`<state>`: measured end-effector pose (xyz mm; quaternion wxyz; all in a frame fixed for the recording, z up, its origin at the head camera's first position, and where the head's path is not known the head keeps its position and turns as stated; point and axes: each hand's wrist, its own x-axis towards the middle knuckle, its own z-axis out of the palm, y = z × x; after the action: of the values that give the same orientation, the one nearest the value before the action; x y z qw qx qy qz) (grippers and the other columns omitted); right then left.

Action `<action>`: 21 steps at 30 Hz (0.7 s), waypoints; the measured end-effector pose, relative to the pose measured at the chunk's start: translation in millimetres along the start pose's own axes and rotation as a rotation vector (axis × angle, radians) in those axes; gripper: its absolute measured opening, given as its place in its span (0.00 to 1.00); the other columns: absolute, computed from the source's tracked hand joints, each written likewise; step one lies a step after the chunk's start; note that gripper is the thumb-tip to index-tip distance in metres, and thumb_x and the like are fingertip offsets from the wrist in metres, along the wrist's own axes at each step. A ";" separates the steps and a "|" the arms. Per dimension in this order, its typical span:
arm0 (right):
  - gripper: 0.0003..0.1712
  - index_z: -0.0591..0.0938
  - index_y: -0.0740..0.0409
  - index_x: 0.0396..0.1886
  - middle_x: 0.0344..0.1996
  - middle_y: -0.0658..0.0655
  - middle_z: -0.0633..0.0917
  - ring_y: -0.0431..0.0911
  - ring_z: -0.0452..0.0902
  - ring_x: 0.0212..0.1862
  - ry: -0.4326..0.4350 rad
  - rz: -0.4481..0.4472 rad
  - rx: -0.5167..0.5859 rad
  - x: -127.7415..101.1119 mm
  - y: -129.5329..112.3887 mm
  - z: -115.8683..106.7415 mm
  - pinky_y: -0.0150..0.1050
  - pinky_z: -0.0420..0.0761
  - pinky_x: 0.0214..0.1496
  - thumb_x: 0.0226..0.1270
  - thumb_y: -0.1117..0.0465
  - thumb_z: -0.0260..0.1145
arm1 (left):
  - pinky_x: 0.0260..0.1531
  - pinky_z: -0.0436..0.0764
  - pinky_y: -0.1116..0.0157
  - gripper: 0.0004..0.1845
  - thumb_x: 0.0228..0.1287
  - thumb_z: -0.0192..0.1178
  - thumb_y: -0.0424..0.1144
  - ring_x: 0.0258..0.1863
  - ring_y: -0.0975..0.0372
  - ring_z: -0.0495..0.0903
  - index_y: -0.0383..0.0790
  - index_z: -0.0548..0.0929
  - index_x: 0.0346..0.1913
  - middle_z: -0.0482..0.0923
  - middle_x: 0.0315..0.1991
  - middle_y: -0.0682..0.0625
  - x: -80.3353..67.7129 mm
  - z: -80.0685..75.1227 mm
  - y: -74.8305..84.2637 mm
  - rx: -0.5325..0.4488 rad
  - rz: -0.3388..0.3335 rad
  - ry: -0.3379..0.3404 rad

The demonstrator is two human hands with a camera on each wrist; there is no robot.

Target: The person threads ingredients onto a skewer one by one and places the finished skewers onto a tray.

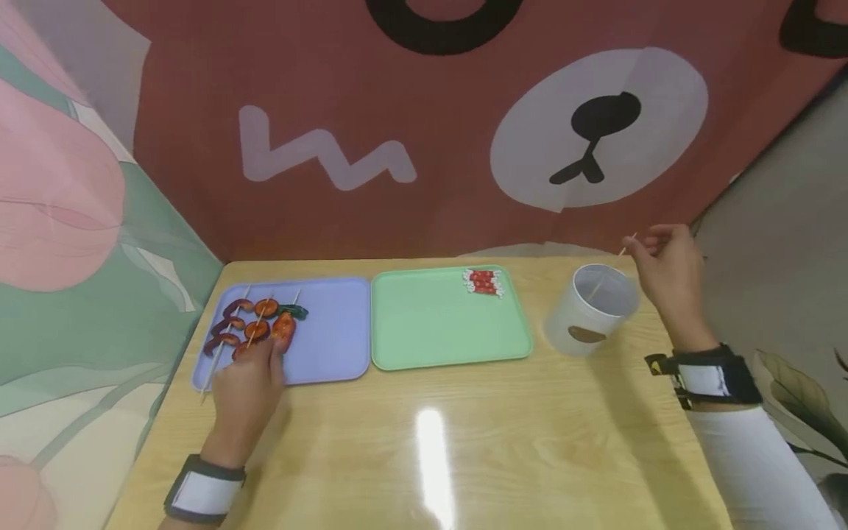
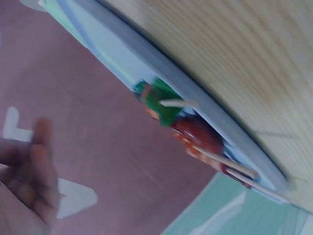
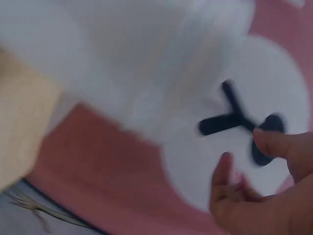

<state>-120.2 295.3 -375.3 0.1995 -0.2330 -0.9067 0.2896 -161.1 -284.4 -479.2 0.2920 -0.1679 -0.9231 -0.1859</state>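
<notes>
My left hand point(image 1: 250, 386) is over the front of the blue tray point(image 1: 334, 331), beside a skewer with an orange-red piece point(image 1: 283, 329) and a green piece point(image 1: 293, 311). Two more skewers lie to its left, one with round reddish slices point(image 1: 257, 330), one with curved dark-red pieces point(image 1: 225, 340). In the left wrist view its bent fingers point(image 2: 43, 166) hold nothing and are apart from the food. A thin stick point(image 1: 623, 252) leans out of the translucent cup point(image 1: 586, 324). At its top end is my right hand point(image 1: 672, 280), with a gap between thumb and fingers in the right wrist view.
A green tray point(image 1: 444, 331) touches the blue one, with small red-and-white pieces point(image 1: 483, 282) at its back right. The wooden table point(image 1: 371, 449) meets a printed cloth wall point(image 1: 450, 206) behind the trays. The cup stands near the table's right side.
</notes>
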 end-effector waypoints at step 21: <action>0.20 0.81 0.71 0.51 0.32 0.40 0.87 0.29 0.84 0.33 -0.023 -0.031 0.374 24.6 26.4 10.3 0.24 0.88 0.41 0.77 0.55 0.63 | 0.11 0.67 0.79 0.25 0.80 0.51 0.48 0.12 0.72 0.65 0.34 0.88 0.29 0.78 0.14 0.54 -15.8 5.5 55.7 -0.383 0.365 0.193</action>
<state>-137.2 323.3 -393.8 0.2332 -0.1745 -0.8429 0.4525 -128.2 -236.4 -479.2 0.3700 -0.3649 -0.7937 -0.3162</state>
